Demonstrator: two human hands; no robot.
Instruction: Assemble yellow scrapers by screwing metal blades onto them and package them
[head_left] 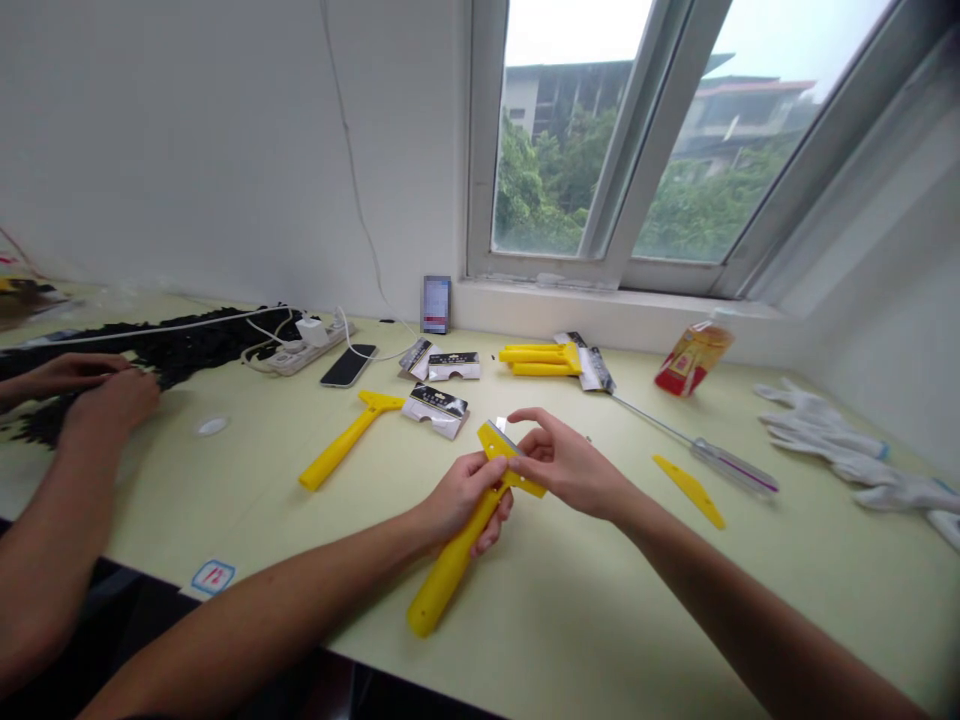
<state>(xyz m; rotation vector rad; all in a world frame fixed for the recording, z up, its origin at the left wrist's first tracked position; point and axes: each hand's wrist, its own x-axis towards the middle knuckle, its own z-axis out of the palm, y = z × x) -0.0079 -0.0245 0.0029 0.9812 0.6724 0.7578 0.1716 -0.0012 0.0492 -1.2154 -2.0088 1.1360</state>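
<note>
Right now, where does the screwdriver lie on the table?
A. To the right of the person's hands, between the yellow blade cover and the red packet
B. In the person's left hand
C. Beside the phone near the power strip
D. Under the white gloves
A: the screwdriver lies right of both hands, its shaft running toward the red packet, with the loose yellow blade cover just in front of it.

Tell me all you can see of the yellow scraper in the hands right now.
The yellow scraper looks like moulded plastic: a long rounded handle and a wide flat head, where a thin metallic blade edge shows at the top. It is held over the pale green table, handle slanting down towards the person, head tilted up. The left hand wraps the upper handle; the right hand pinches the head from the right. Its handle end seems near or on the table.
</note>
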